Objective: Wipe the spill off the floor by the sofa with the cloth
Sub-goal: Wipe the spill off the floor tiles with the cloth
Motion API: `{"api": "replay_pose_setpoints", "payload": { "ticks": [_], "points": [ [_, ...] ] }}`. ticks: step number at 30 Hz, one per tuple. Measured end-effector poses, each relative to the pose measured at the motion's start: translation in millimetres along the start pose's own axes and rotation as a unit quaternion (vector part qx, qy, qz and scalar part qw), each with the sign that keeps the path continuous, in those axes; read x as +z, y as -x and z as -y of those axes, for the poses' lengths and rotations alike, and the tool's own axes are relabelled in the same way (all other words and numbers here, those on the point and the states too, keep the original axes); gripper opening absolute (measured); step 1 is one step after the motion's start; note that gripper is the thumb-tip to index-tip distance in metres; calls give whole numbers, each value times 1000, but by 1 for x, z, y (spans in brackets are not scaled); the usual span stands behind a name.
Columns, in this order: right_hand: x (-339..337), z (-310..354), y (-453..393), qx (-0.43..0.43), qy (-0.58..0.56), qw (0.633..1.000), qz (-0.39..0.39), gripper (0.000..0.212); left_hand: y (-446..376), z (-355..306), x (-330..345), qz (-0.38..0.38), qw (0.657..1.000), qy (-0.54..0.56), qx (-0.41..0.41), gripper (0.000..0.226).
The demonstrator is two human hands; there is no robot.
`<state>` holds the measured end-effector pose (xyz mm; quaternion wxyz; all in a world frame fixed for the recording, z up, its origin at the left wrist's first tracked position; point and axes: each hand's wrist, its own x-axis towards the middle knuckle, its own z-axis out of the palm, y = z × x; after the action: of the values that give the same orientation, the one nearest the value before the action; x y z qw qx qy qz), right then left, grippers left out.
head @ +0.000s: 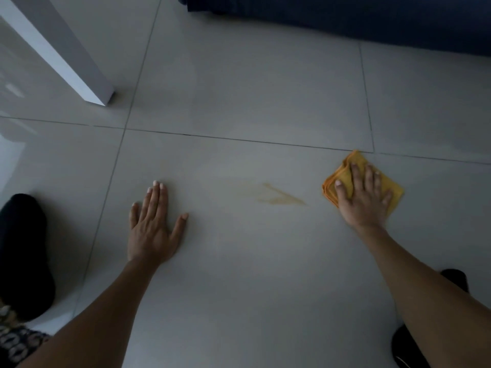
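Observation:
A thin yellowish-brown spill streaks the grey floor tile between my hands. A folded orange cloth lies flat on the tile to the right of the spill. My right hand presses down on the cloth with fingers spread, covering most of it. My left hand rests flat on the bare tile to the left of the spill, palm down, holding nothing. The dark blue sofa runs along the top right.
A white furniture leg stands on the floor at upper left. Dark shoes or knees show at the left edge and lower right. Tile grout lines cross the floor above the hands.

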<state>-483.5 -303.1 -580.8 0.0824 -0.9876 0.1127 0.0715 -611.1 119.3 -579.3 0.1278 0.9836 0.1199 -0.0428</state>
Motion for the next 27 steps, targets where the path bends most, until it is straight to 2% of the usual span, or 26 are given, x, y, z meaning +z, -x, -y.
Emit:
{"api": "replay_pose_setpoints", "payload": {
  "ticks": [5, 12, 27],
  "points": [
    [8, 10, 43, -8, -5, 1000, -6, 78, 4, 17, -6, 43, 998, 1, 35, 91],
    [21, 44, 70, -19, 1, 1000, -16, 78, 36, 33, -4, 14, 1000, -13, 9, 83],
    [41, 202, 50, -136, 12, 991, 4, 75, 33, 33, -6, 7, 1000, 4, -1, 81]
  ]
}}
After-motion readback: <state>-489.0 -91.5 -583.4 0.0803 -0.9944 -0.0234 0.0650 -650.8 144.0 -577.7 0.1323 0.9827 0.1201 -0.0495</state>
